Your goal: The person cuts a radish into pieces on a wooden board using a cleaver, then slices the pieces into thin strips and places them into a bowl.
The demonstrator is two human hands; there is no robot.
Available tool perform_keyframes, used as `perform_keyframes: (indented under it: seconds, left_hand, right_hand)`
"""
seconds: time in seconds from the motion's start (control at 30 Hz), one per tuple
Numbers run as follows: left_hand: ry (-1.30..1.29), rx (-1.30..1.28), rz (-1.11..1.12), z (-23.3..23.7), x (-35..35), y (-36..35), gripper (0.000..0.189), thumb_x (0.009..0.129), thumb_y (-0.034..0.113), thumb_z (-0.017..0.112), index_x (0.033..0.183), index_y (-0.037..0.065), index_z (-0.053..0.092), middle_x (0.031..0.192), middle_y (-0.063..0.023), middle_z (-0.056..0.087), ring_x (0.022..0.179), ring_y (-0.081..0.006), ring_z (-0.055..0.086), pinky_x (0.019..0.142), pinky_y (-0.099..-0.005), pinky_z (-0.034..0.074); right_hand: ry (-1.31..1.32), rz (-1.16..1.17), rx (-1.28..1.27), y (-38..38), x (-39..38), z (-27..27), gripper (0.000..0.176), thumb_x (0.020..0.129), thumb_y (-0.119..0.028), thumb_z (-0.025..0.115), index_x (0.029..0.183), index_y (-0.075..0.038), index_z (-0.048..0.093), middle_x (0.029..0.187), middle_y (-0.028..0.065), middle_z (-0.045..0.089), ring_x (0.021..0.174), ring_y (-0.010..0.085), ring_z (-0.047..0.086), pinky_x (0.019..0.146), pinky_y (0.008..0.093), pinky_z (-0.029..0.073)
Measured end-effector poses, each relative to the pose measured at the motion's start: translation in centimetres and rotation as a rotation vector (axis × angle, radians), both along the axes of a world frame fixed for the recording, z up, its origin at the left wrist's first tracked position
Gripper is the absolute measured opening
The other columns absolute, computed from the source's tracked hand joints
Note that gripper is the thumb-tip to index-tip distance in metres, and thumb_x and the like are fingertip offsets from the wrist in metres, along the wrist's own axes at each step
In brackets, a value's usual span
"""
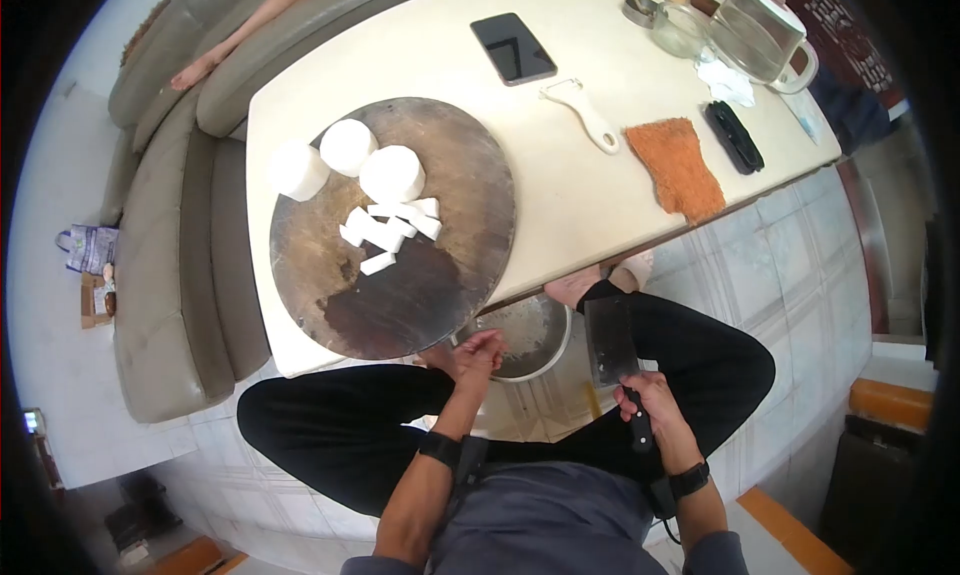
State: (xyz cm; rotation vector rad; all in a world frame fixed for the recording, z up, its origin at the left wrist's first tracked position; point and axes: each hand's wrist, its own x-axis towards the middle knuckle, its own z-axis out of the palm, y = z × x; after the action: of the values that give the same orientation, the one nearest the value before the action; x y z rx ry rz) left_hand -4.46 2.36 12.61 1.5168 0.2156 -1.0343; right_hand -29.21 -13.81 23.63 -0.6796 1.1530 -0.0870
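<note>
My right hand grips the black handle of a cleaver, whose dark blade points up over my right thigh. My left hand hovers over the near rim of a metal basin below the table edge. Its fingers are curled together, and whatever they may hold is hidden. On the round wooden chopping board stand three thick white chunks that look like peeled radish. Several cut white pieces lie loosely in front of them, beside a dark wet patch.
The cream table also bears a phone, a white peeler, an orange cloth, a black case and a clear jug. At the left is a grey sofa, with another person's leg on it.
</note>
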Motion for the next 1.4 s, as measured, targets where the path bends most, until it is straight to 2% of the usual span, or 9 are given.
perform_keyframes:
  seconds: [0.33, 0.4, 0.47, 0.6, 0.67, 0.87, 1.2, 1.27, 1.4]
  left_hand:
    - [-0.508, -0.217, -0.571, 20.0, 0.2, 0.4, 0.02, 0.097, 0.016, 0.061, 0.109, 0.001, 0.069, 0.085, -0.0009, 0.069, 0.069, -0.006, 0.059, 0.062, -0.022, 0.047]
    - [-0.644, -0.204, -0.692, 23.0, 1.7, 1.6, 0.019, 0.094, 0.011, 0.064, 0.108, 0.0, 0.068, 0.09, -0.0061, 0.072, 0.076, -0.01, 0.065, 0.067, -0.0237, 0.05]
    - [-0.765, -0.211, -0.667, 24.2, 3.1, 3.4, 0.018, 0.092, 0.01, 0.066, 0.107, 0.001, 0.069, 0.091, -0.0081, 0.072, 0.075, -0.0109, 0.065, 0.067, -0.0241, 0.051]
    - [-0.73, -0.25, -0.29, 28.1, 6.9, 6.5, 0.015, 0.091, 0.006, 0.066, 0.103, -0.002, 0.07, 0.086, -0.0077, 0.07, 0.07, -0.0118, 0.063, 0.065, -0.024, 0.051]
    - [-0.831, -0.309, -0.096, 29.0, 9.7, 7.4, 0.016, 0.094, 0.008, 0.062, 0.105, -0.003, 0.067, 0.079, -0.0056, 0.065, 0.067, -0.0106, 0.059, 0.063, -0.0236, 0.048]
    - [-0.878, -0.445, 0.195, 29.8, 17.3, 7.1, 0.025, 0.099, 0.017, 0.057, 0.115, -0.001, 0.062, 0.077, -0.0019, 0.056, 0.069, -0.0098, 0.05, 0.064, -0.0249, 0.042]
    - [-0.556, -0.702, 0.4, 29.3, 18.4, 9.0, 0.029, 0.098, 0.016, 0.057, 0.122, -0.001, 0.058, 0.082, -0.0016, 0.057, 0.071, -0.0096, 0.049, 0.064, -0.0248, 0.041]
    - [-0.556, -0.693, 0.446, 29.5, 18.4, 9.2, 0.028, 0.097, 0.014, 0.058, 0.12, -0.002, 0.06, 0.08, -0.0035, 0.059, 0.07, -0.0102, 0.049, 0.064, -0.0252, 0.041]
    - [-0.528, -0.703, 0.469, 29.3, 18.8, 10.1, 0.03, 0.097, 0.015, 0.058, 0.121, -0.002, 0.058, 0.079, -0.0032, 0.058, 0.07, -0.0106, 0.049, 0.064, -0.0256, 0.041]
  right_hand:
    - [0.005, 0.043, -0.084, 0.3, 0.2, -0.9, 0.017, 0.087, -0.009, 0.059, 0.074, 0.003, 0.057, 0.064, 0.0118, 0.059, 0.043, 0.0134, 0.049, 0.041, 0.031, 0.046]
    - [0.025, 0.284, -0.145, 0.5, 0.0, -0.6, 0.017, 0.086, -0.009, 0.06, 0.074, 0.003, 0.059, 0.063, 0.0105, 0.059, 0.043, 0.0138, 0.05, 0.042, 0.0304, 0.046]
    - [0.046, 0.315, -0.16, 1.4, 0.4, -0.7, 0.016, 0.085, -0.01, 0.06, 0.078, 0.005, 0.06, 0.063, 0.0097, 0.06, 0.045, 0.0147, 0.053, 0.043, 0.03, 0.047]
    - [0.26, 0.975, -0.407, 2.3, 3.3, -0.7, 0.02, 0.084, -0.014, 0.06, 0.084, 0.006, 0.061, 0.07, 0.016, 0.065, 0.059, 0.0224, 0.065, 0.052, 0.0363, 0.051]
    - [0.091, 1.165, -1.048, 3.1, 4.6, -2.5, 0.021, 0.08, -0.014, 0.062, 0.089, 0.005, 0.063, 0.083, 0.0221, 0.068, 0.079, 0.0343, 0.069, 0.068, 0.0439, 0.053]
    - [0.221, 1.649, -1.032, 3.8, 11.4, -5.2, 0.022, 0.076, -0.016, 0.061, 0.091, -0.001, 0.068, 0.089, 0.0219, 0.069, 0.09, 0.038, 0.067, 0.078, 0.0467, 0.053]
    - [0.257, 1.787, -1.101, 4.1, 15.5, -10.4, 0.02, 0.082, -0.016, 0.06, 0.093, -0.002, 0.07, 0.098, 0.0203, 0.069, 0.096, 0.036, 0.066, 0.085, 0.0485, 0.051]
    - [0.222, 1.806, -1.439, 4.1, 15.7, -13.3, 0.03, 0.084, -0.015, 0.058, 0.11, -0.002, 0.067, 0.114, 0.0225, 0.064, 0.113, 0.0355, 0.059, 0.098, 0.0472, 0.045]
    - [0.032, 1.574, -1.666, 4.0, 17.2, -13.2, 0.032, 0.089, -0.007, 0.053, 0.119, 0.0, 0.06, 0.124, 0.0236, 0.059, 0.111, 0.0372, 0.06, 0.093, 0.0461, 0.048]
